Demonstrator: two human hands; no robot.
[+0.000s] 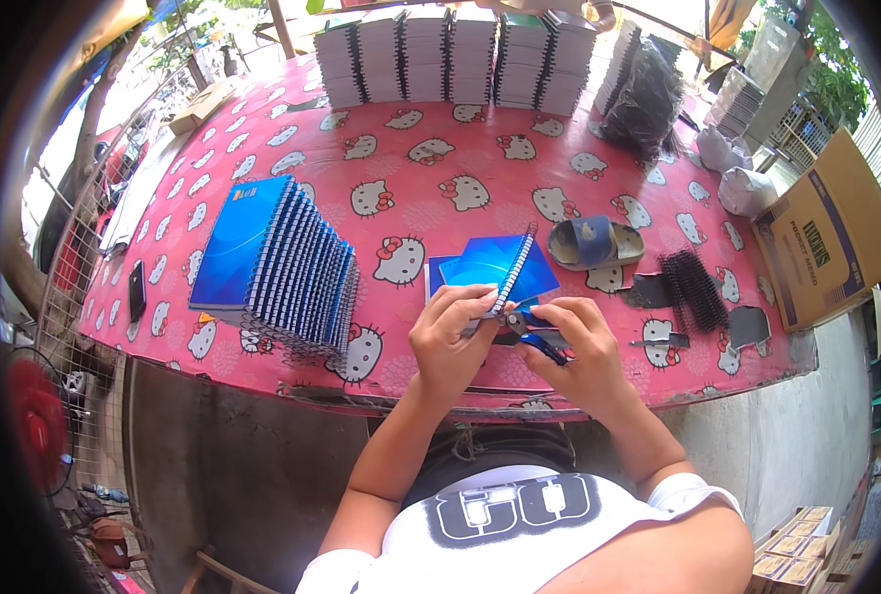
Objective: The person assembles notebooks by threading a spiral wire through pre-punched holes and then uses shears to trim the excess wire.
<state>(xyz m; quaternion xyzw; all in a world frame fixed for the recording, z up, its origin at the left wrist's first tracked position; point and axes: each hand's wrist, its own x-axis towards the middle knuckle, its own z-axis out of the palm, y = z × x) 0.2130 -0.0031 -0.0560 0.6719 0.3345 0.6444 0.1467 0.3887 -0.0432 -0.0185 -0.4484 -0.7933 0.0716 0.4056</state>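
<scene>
My left hand (450, 337) pinches the near end of a blue spiral notebook (517, 269), its black coil slanting up and to the right. In my right hand (587, 346) is a pair of pliers (537, 345) with blue handles. Its jaws meet the coil's near end, close to my left fingertips. Blue covers (480, 259) show under and beside the held notebook; where one ends and another begins is hard to make out. To the left stands a tall, leaning stack of blue spiral notebooks (292, 262).
A pink patterned cloth (411, 213) covers the table. Right of my hands lie a slipper (595, 244), loose black coils (695, 289) and dark scraps (749, 327). Bound stacks (450, 59) line the far edge near a black plastic bag (646, 99). A carton (831, 233) stands right, a phone (137, 291) left.
</scene>
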